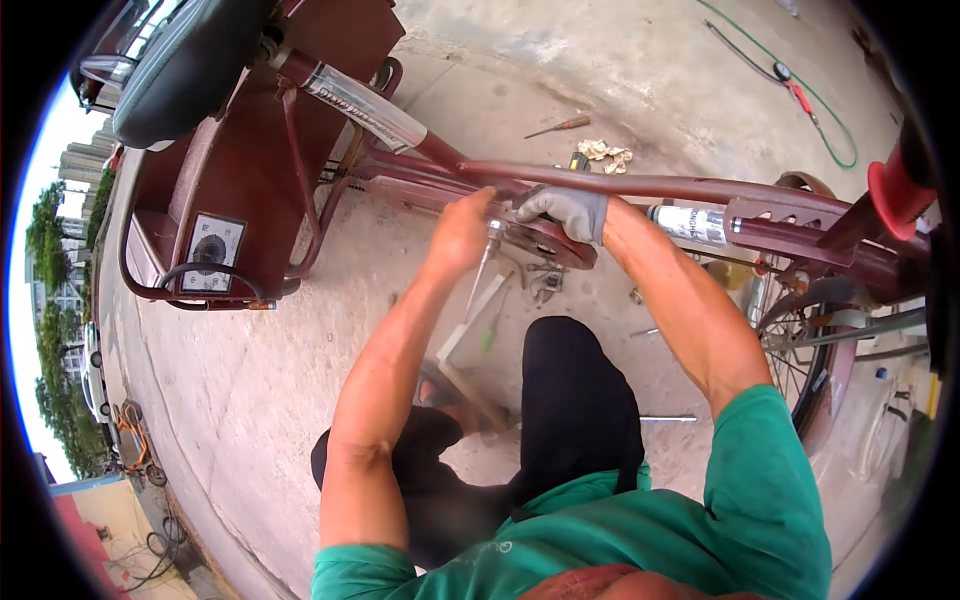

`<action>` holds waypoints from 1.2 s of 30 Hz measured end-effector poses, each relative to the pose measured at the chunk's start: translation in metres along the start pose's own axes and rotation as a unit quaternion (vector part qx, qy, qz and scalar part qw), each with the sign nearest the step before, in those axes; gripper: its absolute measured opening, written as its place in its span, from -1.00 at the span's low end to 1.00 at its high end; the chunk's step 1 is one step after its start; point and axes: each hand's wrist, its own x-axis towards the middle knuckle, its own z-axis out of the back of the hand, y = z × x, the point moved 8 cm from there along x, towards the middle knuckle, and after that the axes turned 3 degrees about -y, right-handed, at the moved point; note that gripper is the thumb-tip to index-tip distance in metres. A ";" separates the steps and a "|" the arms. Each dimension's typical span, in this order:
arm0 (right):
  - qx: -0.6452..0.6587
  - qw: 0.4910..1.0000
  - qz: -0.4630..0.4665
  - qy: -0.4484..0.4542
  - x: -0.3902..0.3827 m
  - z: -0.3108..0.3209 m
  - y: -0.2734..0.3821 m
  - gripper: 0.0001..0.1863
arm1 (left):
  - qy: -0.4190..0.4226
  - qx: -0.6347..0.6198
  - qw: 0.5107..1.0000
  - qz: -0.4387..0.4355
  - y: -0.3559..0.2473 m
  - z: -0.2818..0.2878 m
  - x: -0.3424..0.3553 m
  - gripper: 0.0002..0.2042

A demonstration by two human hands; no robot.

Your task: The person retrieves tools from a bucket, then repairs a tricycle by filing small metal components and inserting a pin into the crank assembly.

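Note:
My bare left hand (462, 236) is closed at the side of a dark red chain guard (425, 194) on a cargo tricycle, its fingertips hidden from view. Right beside it, a shiny metal tool (494, 232) with a thin shaft slants down toward the ground. My right hand (572, 210), in a grey work glove, has its fingers curled at the guard's front part, above the rounded end (575, 255). What lies inside either grip I cannot make out. The red frame tube (630, 184) passes just beyond both hands.
Below my hands, metal parts (546, 283) and a green-handled screwdriver (490, 335) lie on concrete. Beyond the frame are another screwdriver (560, 126) and a crumpled cloth (606, 154). A black saddle (190, 70) and red cargo box (215, 215) stand left. An air hose (845, 130) lies far right.

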 end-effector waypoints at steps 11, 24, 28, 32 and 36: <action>0.021 0.999 0.009 0.049 0.018 0.007 -0.018 -0.87 | -0.018 0.035 0.998 -0.054 -0.006 0.000 0.000 -0.51; -0.048 0.994 -0.009 -0.095 0.000 0.017 -0.014 -0.73 | 0.158 -0.350 0.919 0.087 0.008 -0.026 -0.010 -0.48; -0.061 0.994 0.014 -0.090 0.000 0.016 -0.011 -0.69 | 0.128 -0.327 0.935 0.057 0.009 -0.024 -0.012 -0.49; -0.159 0.978 0.011 -0.132 -0.009 0.013 -0.001 -0.68 | 0.138 -0.370 0.917 0.059 0.015 -0.026 -0.013 -0.51; -0.152 0.977 0.002 -0.148 -0.011 0.012 -0.001 -0.68 | 0.153 -0.371 0.914 0.055 0.019 -0.030 -0.010 -0.48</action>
